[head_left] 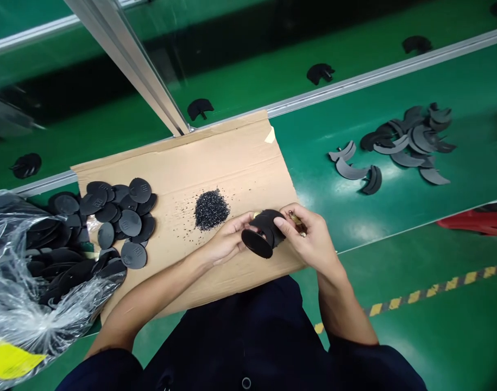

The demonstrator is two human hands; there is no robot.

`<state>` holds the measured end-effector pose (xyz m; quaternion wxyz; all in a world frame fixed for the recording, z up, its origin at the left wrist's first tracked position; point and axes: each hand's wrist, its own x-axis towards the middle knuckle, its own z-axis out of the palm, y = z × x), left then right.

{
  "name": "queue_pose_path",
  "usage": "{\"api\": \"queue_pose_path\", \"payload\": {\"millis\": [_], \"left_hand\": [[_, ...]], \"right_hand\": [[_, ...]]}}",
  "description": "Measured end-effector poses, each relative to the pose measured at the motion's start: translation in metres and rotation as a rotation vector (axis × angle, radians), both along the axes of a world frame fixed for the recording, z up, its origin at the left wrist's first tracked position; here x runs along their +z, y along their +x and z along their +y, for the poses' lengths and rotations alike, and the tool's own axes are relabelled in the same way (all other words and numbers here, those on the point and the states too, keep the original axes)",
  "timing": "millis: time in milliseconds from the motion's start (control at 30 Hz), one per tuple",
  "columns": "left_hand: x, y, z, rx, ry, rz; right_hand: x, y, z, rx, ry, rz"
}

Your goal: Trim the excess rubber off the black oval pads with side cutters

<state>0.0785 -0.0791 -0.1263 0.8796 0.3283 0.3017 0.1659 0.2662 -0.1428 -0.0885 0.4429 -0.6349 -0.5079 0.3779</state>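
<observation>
Over the front edge of the cardboard sheet (248, 163), I hold a black plastic part (258, 244) with a round disc face and a curved section behind it. My left hand (226, 241) is closed on its left side, fingers partly hidden behind the part. My right hand (313, 239) grips the other end, thumb pressed on top. A small brass-coloured object (297, 221) shows among the right fingers; its kind I cannot make out. Beyond my left hand lies a heap of black shavings (211, 209).
Black discs (131, 223) pile up at left, beside a clear plastic bag (48, 315) holding more. Grey-black curved pieces (411, 144) lie on the green table (325, 141) at right. A metal post (138, 65) rises behind the cardboard. Several parts sit beyond the metal rail (354, 81).
</observation>
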Motion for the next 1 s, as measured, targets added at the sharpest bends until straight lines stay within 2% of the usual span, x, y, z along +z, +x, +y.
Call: {"api": "queue_pose_path", "payload": {"millis": [133,233,333,467,567,667,800,900,1000], "left_hand": [[0.004,0.0,-0.001,0.062,0.007,-0.014],[0.01,-0.001,-0.001,0.092,0.176,-0.005],[0.013,-0.002,0.0,0.107,0.304,0.071],[0.01,-0.008,0.004,0.053,0.412,0.105],[0.01,-0.012,0.004,0.022,0.594,0.152],[0.013,-0.016,0.003,0.084,0.895,0.231],[0.014,-0.021,0.002,0.242,1.243,0.189],[0.011,-0.027,0.004,0.327,1.351,0.106],[0.007,-0.03,0.006,0.384,1.399,0.037]], "right_hand": [[0.005,-0.003,-0.002,-0.031,0.083,-0.097],[0.009,-0.008,-0.004,-0.024,0.147,-0.172],[0.01,-0.008,-0.003,-0.016,0.148,-0.159],[0.008,-0.004,0.001,0.001,0.085,-0.095],[0.008,-0.001,0.002,0.007,0.09,-0.079],[0.011,0.001,-0.001,0.051,0.206,-0.126],[0.015,0.001,-0.011,0.203,0.491,-0.286],[0.016,0.001,-0.018,0.291,0.637,-0.435],[0.016,-0.002,-0.022,0.303,0.687,-0.503]]}}
